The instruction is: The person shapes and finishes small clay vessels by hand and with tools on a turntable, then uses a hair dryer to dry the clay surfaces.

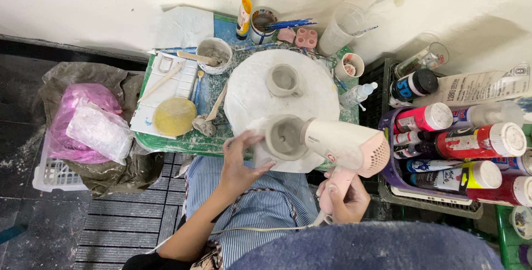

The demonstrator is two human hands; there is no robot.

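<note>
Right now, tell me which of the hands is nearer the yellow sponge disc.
Left. The left hand sits just right of and below the yellow sponge disc, holding a clay cup; the right hand grips the hair dryer, farther right.

Hair dryer (346, 147) pale pink, clay cup (284, 137) grey, apron (260, 203) blue-white stripes (thin), sponge (174, 116) yellow, worktop (183, 142) green.

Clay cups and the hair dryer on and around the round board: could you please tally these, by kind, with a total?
Grey clay cups: 2, one on the round white board at, one steadied by the left hand at
Pink hair dryers: 1, held in the right hand at
Total: 3
</note>
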